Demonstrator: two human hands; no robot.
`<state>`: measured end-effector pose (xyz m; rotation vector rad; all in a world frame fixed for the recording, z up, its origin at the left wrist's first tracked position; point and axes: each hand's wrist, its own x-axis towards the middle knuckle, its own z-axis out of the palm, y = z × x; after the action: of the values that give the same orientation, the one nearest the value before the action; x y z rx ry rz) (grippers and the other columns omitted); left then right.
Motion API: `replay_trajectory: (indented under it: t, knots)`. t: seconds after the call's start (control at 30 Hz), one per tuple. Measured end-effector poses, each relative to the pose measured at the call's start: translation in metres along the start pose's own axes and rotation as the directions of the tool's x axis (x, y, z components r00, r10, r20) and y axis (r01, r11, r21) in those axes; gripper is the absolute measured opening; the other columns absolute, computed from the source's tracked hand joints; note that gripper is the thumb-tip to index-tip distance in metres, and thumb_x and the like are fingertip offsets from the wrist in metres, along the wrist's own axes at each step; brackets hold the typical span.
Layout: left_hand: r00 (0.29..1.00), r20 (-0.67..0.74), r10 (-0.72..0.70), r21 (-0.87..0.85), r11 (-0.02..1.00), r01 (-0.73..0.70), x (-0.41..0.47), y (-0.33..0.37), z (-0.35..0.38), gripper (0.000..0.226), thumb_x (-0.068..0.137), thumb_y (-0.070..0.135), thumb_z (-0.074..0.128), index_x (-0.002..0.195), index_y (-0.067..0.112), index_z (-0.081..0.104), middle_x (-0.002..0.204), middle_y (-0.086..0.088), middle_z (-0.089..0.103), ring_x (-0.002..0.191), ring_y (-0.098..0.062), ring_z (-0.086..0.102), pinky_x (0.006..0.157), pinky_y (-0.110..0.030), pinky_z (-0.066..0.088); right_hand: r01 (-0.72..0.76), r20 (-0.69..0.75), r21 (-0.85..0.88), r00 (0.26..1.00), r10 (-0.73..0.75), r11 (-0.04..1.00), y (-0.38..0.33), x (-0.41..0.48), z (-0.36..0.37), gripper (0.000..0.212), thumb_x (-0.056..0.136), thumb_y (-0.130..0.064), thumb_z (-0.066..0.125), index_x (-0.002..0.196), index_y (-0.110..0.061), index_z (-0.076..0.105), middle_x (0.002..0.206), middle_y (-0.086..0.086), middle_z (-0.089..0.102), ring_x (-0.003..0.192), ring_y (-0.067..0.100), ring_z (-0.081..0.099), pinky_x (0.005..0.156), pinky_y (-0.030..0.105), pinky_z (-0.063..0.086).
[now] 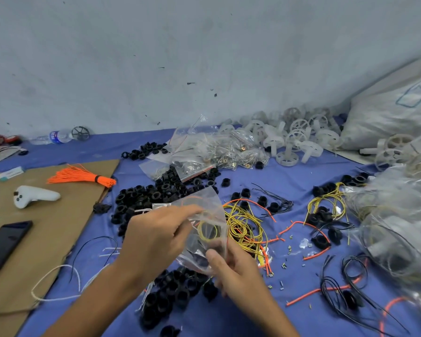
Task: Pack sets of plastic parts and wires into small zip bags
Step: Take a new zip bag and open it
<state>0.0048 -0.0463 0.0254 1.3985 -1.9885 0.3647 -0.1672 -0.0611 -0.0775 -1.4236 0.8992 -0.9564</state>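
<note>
Both hands hold a small clear zip bag (206, 212) above the blue cloth. My left hand (156, 237) pinches its upper part, fingers curled at the bag's mouth. My right hand (233, 266) grips its lower end, thumb pressed on the plastic. Inside the bag I see a coiled yellow wire (208, 231) and a dark plastic part. A tangle of yellow wires (246, 229) lies just right of the bag. Black plastic rings (146, 198) are heaped behind my hands, and more of these black rings (175, 295) lie below them.
Brown cardboard (58, 229) at left carries a phone (3, 246), a white controller (34, 195) and an orange wire bundle (83, 177). Filled zip bags (204, 152), white plastic wheels (294, 137) and a large sack (387, 113) line the back; black wires (345, 288) lie right.
</note>
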Motion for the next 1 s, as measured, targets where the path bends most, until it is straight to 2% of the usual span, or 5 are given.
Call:
replay_trajectory:
  t: [0.13,0.37,0.57,0.77,1.0]
  knots:
    - [0.981,-0.069,-0.184,-0.047,0.982,0.181,-0.001,-0.007,-0.005,0.035,0.087,0.019,0.050,0.109,0.022,0.077,0.063,0.023,0.057,0.054,0.007,0.045,0.056,-0.003,0.031,0.107,-0.196,-0.259,0.967,-0.161,0.960,0.002,0.000,-0.011,0.026,0.094,-0.056,0.048,0.091,-0.035,0.062,0.074,-0.010,0.063,0.065,0.007,0.054,0.060,0.021,0.042]
    - [0.949,-0.101,-0.297,-0.047,0.955,0.294,0.003,-0.015,-0.016,0.033,0.088,0.017,0.056,0.115,0.027,0.073,0.066,0.025,0.054,0.045,-0.008,0.038,0.041,-0.023,0.029,-0.002,-0.175,-0.871,0.935,-0.307,0.491,0.019,0.012,-0.023,0.031,0.092,-0.037,0.061,0.121,-0.026,0.065,0.133,-0.007,0.059,0.121,0.030,0.051,0.093,0.044,0.043]
    - [0.942,-0.074,-0.327,-0.080,0.944,0.321,0.000,-0.016,-0.011,0.036,0.089,0.021,0.054,0.117,0.036,0.069,0.059,0.008,0.047,0.041,-0.011,0.030,0.041,-0.036,0.031,-0.118,-0.260,-0.898,0.919,-0.296,0.423,0.022,0.020,-0.025,0.035,0.084,-0.040,0.069,0.117,-0.028,0.065,0.106,-0.006,0.065,0.094,0.028,0.053,0.078,0.041,0.042]
    - [0.936,-0.029,-0.351,-0.066,0.935,0.349,-0.001,-0.014,-0.008,0.034,0.089,0.020,0.056,0.116,0.037,0.070,0.059,0.006,0.045,0.043,-0.014,0.032,0.042,-0.033,0.030,-0.155,-0.359,-0.671,0.923,-0.135,0.725,0.019,0.023,-0.034,0.038,0.085,-0.053,0.063,0.121,-0.040,0.057,0.111,-0.019,0.060,0.105,0.018,0.042,0.093,0.034,0.034]
    - [0.927,0.066,-0.368,-0.073,0.925,0.372,-0.003,-0.015,-0.004,0.033,0.092,0.015,0.063,0.118,0.035,0.067,0.056,0.007,0.044,0.045,-0.018,0.038,0.045,-0.035,0.032,-0.046,-0.360,0.209,0.925,0.121,0.977,0.000,0.020,-0.062,0.016,0.097,-0.024,0.057,0.105,-0.034,0.067,0.081,-0.008,0.059,0.070,0.010,0.051,0.068,0.027,0.044]
